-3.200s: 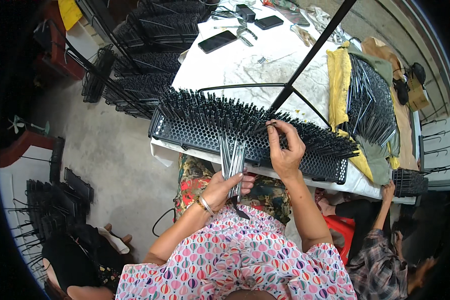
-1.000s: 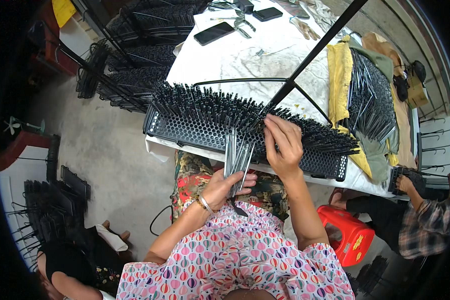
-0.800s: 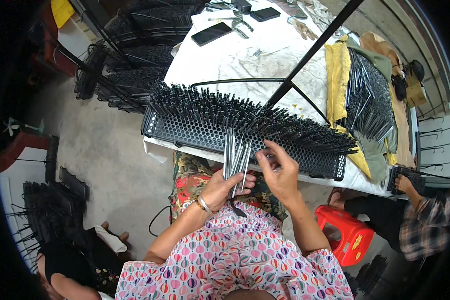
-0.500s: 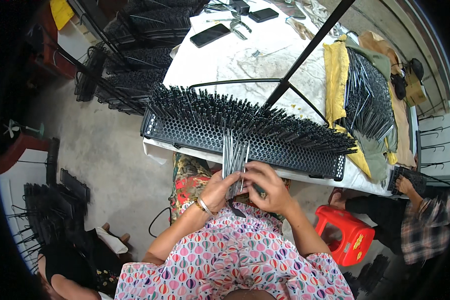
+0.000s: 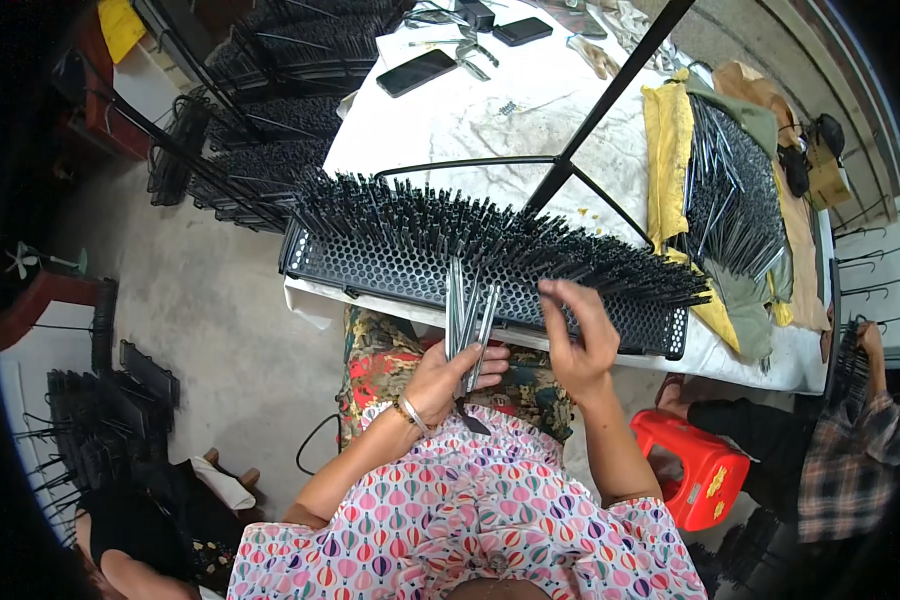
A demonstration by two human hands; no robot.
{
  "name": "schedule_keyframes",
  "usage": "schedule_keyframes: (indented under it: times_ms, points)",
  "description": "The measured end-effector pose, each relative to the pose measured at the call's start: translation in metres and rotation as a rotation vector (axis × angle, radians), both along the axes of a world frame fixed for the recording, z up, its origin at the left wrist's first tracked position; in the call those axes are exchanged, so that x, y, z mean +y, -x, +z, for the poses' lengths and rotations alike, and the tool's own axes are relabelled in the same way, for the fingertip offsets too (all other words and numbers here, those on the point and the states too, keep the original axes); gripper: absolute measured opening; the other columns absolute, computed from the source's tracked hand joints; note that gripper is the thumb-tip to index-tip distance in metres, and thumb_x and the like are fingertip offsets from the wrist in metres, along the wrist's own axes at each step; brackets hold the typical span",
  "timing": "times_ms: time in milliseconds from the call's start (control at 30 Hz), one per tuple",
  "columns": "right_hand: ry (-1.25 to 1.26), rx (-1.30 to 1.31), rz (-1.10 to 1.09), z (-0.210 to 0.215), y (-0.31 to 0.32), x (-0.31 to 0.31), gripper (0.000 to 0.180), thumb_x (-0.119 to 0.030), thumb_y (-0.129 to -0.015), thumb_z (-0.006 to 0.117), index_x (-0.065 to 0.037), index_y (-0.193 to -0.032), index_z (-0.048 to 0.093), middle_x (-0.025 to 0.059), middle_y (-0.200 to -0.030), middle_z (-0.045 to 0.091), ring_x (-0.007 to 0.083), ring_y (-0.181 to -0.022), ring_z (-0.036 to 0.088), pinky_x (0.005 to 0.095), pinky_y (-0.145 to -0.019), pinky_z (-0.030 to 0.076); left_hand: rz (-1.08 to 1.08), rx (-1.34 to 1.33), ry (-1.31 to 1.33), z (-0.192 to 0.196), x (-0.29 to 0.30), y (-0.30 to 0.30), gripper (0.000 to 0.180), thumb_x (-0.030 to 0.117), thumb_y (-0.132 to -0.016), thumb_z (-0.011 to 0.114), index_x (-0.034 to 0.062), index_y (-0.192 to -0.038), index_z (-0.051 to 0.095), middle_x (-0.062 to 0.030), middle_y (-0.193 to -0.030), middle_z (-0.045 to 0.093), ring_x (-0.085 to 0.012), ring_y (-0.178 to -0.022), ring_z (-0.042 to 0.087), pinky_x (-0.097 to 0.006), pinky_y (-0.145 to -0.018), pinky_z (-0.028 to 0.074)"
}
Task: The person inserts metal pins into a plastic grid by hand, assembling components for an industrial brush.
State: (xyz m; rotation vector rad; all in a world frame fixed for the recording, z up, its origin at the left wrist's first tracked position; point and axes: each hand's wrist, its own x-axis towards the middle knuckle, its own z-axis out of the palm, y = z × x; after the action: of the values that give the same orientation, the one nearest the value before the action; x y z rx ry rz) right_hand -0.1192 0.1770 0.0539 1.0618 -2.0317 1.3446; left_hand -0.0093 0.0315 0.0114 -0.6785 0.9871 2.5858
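Note:
A loose bundle of thin metal rods (image 5: 456, 310) lies in my left hand (image 5: 437, 382), held under the thumb with its upper ends fanned toward the rack. My right hand (image 5: 585, 335) is over the front edge of the black perforated rack (image 5: 370, 268), to the right of the bundle. Its thumb and forefinger come together near the holes; whatever is between them is too small to make out. Along the rack's far side, several rows of dark rods (image 5: 450, 222) stand upright, packed closely. The rack's near rows of holes show bare.
A slanted black bar (image 5: 610, 110) rises behind the rack. More rods (image 5: 735, 190) lie in a yellow-edged sack at right. Phones (image 5: 417, 72) and pliers (image 5: 473, 55) rest on the white-covered table. A red stool (image 5: 688, 468) and a co-worker (image 5: 855, 470) are at right; another person sits lower left.
My right hand has left the bundle and moved right and forward to the rack. My left hand keeps its hold. The co-worker at right has raised a hand.

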Motion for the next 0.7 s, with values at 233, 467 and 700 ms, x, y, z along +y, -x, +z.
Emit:
schedule_keyframes:
  times_ms: [233, 467, 700]
  points:
    - [0.049, -0.023, -0.044, -0.009, 0.030, -0.019, 0.028, 0.008, -0.075, 0.066, 0.002, -0.102, 0.061, 0.0120, -0.091, 0.067, 0.0230, -0.081, 0.065, 0.0306, -0.069, 0.051, -0.015, -0.026, 0.053, -0.002, -0.002, -0.002, 0.022, 0.012, -0.095, 0.046, -0.0040, -0.109, 0.049, -0.0191, -0.103, 0.062, -0.0242, -0.090, 0.063, -0.033, -0.076, 0.055]
    - [-0.011, -0.007, -0.081, -0.001, 0.033, -0.027, 0.028, 0.004, -0.076, 0.067, 0.000, -0.104, 0.061, 0.0094, -0.088, 0.067, 0.0209, -0.075, 0.064, 0.0300, -0.067, 0.047, -0.004, -0.035, 0.046, -0.002, -0.004, -0.001, 0.021, 0.015, -0.095, 0.049, -0.0024, -0.105, 0.052, -0.0158, -0.095, 0.063, -0.0197, -0.081, 0.063, -0.030, -0.070, 0.055]
    - [-0.079, 0.075, -0.109, 0.002, 0.034, -0.027, 0.031, 0.002, -0.075, 0.068, -0.001, -0.106, 0.061, 0.0081, -0.088, 0.067, 0.0186, -0.070, 0.062, 0.0304, -0.066, 0.044, -0.051, -0.032, 0.064, -0.008, -0.004, -0.006, 0.020, 0.017, -0.094, 0.051, 0.0000, -0.103, 0.053, -0.0129, -0.089, 0.064, -0.0167, -0.073, 0.063, -0.027, -0.061, 0.054]
